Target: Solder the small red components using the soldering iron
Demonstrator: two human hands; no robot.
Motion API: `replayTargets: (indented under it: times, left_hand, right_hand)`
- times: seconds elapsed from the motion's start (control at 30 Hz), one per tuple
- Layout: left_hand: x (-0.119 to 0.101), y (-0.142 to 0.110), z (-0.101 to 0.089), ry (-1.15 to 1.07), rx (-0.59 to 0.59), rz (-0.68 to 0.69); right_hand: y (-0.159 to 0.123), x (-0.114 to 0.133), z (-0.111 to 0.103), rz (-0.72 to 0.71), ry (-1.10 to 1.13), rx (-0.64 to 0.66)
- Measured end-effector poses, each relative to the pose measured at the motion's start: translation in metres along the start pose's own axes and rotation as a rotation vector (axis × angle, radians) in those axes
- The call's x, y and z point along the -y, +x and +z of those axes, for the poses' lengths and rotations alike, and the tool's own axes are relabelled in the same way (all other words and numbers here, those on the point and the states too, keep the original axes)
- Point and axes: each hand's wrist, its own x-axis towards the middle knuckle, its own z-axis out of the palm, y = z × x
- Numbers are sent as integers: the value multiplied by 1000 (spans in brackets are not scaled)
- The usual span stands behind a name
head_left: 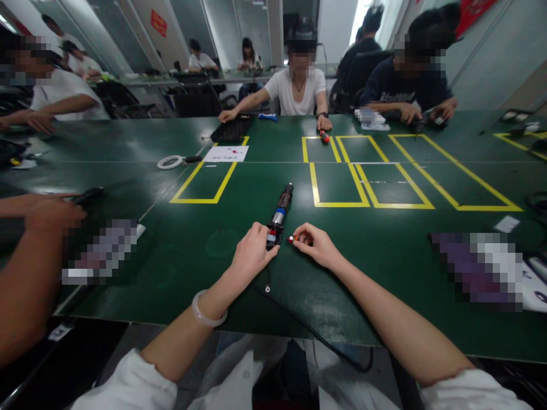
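A slim corded power tool [280, 212], dark with a blue band and a silver section, lies on the green table with its tip pointing away from me. My left hand [252, 250] is closed around its near end, where red and grey inner parts show. Just to the right, my right hand [315, 244] pinches a small red and orange part [291, 239], apart from the tool. A black cord [311, 327] runs from below the tool toward the table's front edge. Near my left wrist, a thin lead ends in a small ring terminal [267, 289].
Yellow tape outlines [339, 204] mark the green table [192, 273]. Across it, a co-worker's hand touches a black tray [233, 130], the other a red screwdriver [325, 136]. A white cable coil [170, 163] lies left. Another person's arm [29, 256] reaches in at left; blurred packets flank me.
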Motion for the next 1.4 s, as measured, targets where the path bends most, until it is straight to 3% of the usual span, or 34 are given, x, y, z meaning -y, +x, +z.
replayTargets:
  times: [0.2, 0.47, 0.77, 0.9, 1.1, 1.4]
  left_hand:
    - [-21, 2, 5, -33, 32, 51]
    - [-22, 0, 7, -13, 21, 48]
    - [-17, 5, 19, -258, -29, 45]
    - [-18, 14, 23, -180, 27, 83]
    - [-25, 21, 22, -9, 53, 26]
    - [-19, 20, 11, 111, 37, 19]
  right_hand:
    - [-1, 0, -4, -139, -206, -34]
    - [2, -7, 0, -224, -361, -3]
    - [2, -7, 4, -220, -366, -58]
    - [1, -3, 6, -234, -364, -71]
    - [-3, 2, 6, -209, -371, -87]
    - [-5, 0, 2, -224, -377, 6]
